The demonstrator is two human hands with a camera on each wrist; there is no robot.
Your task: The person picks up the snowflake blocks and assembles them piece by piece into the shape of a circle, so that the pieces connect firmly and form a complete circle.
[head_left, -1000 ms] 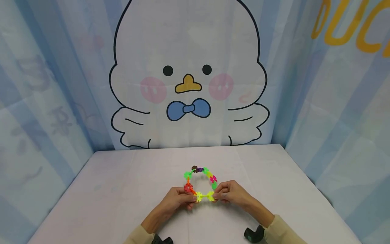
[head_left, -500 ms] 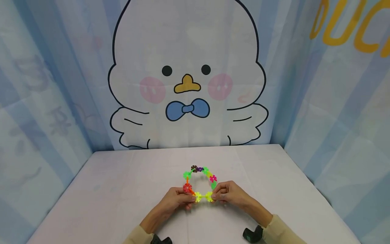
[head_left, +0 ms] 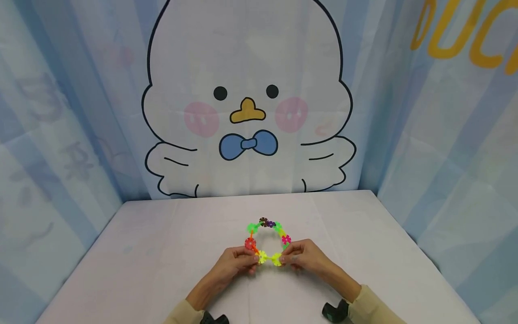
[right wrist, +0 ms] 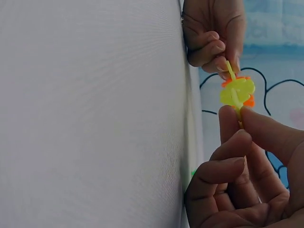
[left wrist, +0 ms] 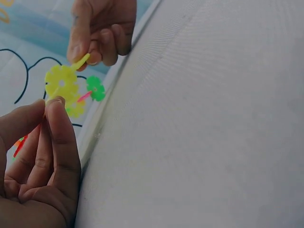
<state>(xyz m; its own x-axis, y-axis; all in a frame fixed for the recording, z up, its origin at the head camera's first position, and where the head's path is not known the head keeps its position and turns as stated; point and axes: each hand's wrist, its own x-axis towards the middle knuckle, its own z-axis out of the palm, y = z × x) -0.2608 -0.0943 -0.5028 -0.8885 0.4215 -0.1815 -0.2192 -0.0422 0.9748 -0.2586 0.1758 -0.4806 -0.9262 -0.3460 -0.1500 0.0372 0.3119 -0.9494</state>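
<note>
A ring of interlocking plastic snowflake discs point(head_left: 250, 244) in several bright colours is held up over the table between both hands. My left hand point(head_left: 238, 261) pinches the ring's near left part between thumb and fingertips, by a yellow disc point(left wrist: 61, 81). On the near right, my right hand point(head_left: 307, 256) pinches another yellow disc point(head_left: 277, 259) between thumb and index finger. Red and orange discs form the ring's left side, brown and purple ones its far side. Fingers partly cover the yellow discs. In the right wrist view the right hand's point(right wrist: 247, 166) other fingers are curled.
A white-covered table point(head_left: 162, 252) spreads beneath the hands. Behind it hangs a curtain point(head_left: 251, 54) printed with a cartoon duck, with pale blue curtains at both sides. Black wrist devices point(head_left: 336, 310) show near both beige sleeves.
The ring has tilted a little, its far side shifting slightly up and right. Its near yellow discs have risen slightly. Both hands keep their pinch almost in place.
</note>
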